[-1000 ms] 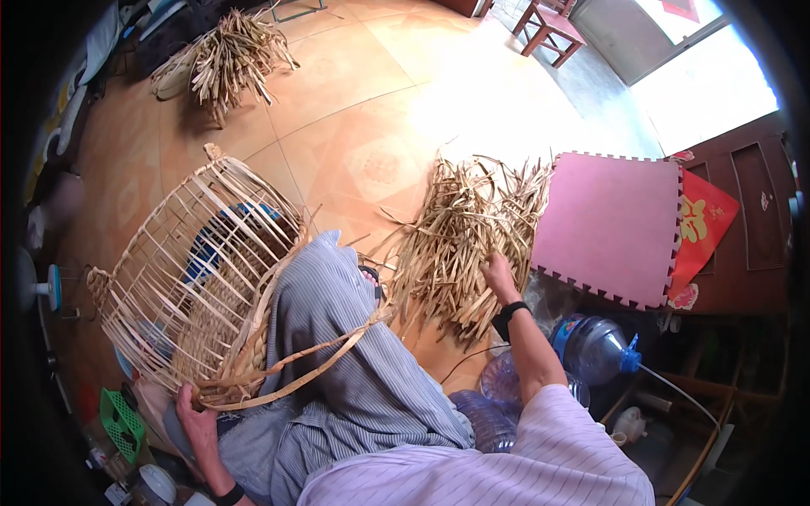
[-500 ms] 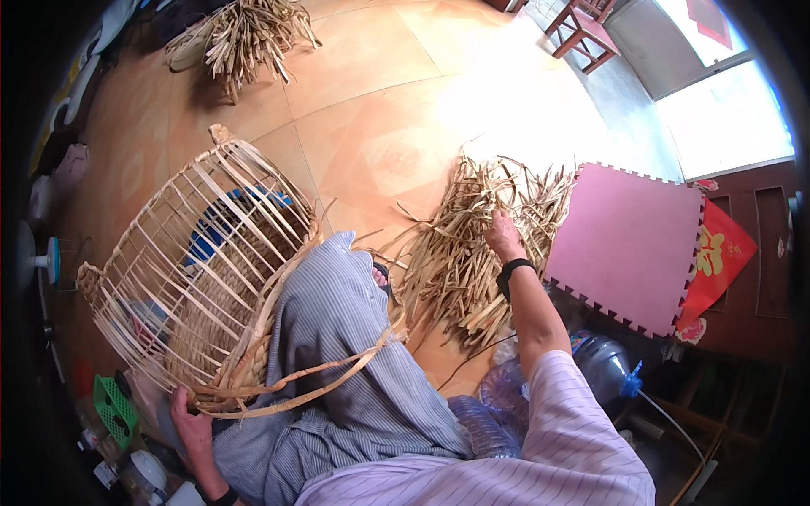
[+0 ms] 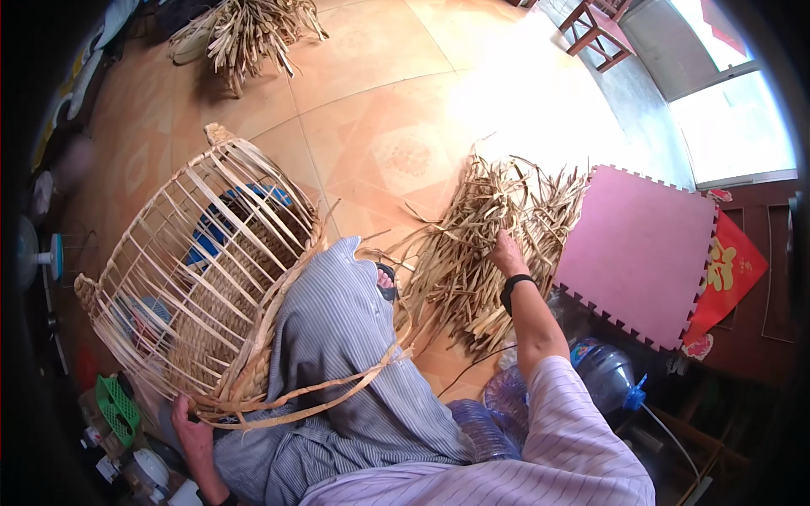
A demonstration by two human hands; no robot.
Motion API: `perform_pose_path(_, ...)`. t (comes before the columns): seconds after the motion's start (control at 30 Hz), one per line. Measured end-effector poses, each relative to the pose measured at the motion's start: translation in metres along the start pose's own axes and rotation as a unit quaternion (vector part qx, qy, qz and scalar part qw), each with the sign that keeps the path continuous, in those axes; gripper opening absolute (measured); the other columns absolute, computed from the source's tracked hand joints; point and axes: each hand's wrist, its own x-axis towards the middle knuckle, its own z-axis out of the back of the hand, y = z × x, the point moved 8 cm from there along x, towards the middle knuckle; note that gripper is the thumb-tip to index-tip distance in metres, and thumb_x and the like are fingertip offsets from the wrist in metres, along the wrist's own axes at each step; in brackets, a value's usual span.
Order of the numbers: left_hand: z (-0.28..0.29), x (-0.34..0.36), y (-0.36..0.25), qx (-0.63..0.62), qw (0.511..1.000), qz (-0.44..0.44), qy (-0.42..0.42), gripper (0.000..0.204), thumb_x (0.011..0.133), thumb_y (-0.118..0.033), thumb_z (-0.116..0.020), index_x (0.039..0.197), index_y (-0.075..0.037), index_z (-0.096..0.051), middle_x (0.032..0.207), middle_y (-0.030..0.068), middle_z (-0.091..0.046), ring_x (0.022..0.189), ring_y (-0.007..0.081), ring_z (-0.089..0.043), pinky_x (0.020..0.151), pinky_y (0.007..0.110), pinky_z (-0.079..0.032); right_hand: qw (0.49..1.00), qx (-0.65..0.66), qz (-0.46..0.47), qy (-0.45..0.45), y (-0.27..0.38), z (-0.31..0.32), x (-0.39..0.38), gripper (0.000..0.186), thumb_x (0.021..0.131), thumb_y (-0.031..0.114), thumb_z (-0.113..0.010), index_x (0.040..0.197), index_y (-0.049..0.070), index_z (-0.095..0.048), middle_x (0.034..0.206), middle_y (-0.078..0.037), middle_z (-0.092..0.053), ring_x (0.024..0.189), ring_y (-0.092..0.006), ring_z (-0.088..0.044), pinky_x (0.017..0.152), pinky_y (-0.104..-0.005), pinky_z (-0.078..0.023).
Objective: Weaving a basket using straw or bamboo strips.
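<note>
Basket [image 3: 221,341] sat at the person's left, against the striped trousers [image 3: 329,312]. The left hand [image 3: 194,434] held its edge with curled fingers. The right hand [image 3: 509,255] touched a pile of dry strips [image 3: 460,270]; I could not tell if its fingers pinched any. It looked like picking strips, which called for a gentle pull. Red paper [image 3: 741,291] bore a big gold sign.

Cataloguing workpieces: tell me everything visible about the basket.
The basket is tan, seemingly plant fibre: slender, widely spaced pale ribs, a densely woven section visible through them, a thick braided edge, and knobby knots at two outer corners. It sits tilted on the person's left, apparently against the striped trouser leg. The left hand grips its near corner; long loose strips trail over the leg.
</note>
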Motion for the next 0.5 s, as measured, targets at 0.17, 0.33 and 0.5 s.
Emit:
perform_pose_path(0.17,0.004,-0.001,-0.003,0.018,1.0,-0.006,0.001,0.045,0.067,-0.003,-0.088,0.106,0.0,-0.065,0.102,0.0152,-0.067,0.096,0.0345,-0.065,0.096,0.041,-0.051,0.994,0.006,-0.093,0.054,0.001,-0.04,-0.043,0.044,0.083,0.024,-0.082,0.111,-0.001,-0.06,0.105,-0.029,-0.071,0.105,-0.0475,-0.069,0.089,-0.0549,-0.055)
perform_pose_path(0.33,0.006,0.0,-0.021,0.017,1.0,-0.012,-0.014,0.041,0.069,-0.002,-0.086,0.102,0.0,-0.063,0.098,0.014,-0.066,0.093,0.0335,-0.064,0.086,0.04,-0.051,0.998,0.007,-0.062,0.023,0.032,-0.068,-0.116,0.021,0.093,0.018,-0.067,0.104,0.002,-0.061,0.095,-0.028,-0.072,0.093,-0.05,-0.069,0.08,-0.0588,-0.054)
perform_pose_path(0.5,0.004,0.001,-0.02,0.024,0.998,-0.06,-0.025,0.043,0.072,-0.001,-0.084,0.109,0.001,-0.062,0.099,0.0169,-0.066,0.092,0.035,-0.064,0.086,0.04,-0.052,0.999,0.053,0.009,0.008,0.055,-0.072,-0.174,0.018,0.097,0.021,-0.063,0.1,0.004,-0.059,0.089,-0.026,-0.07,0.09,-0.05,-0.068,0.075,-0.0587,-0.052)
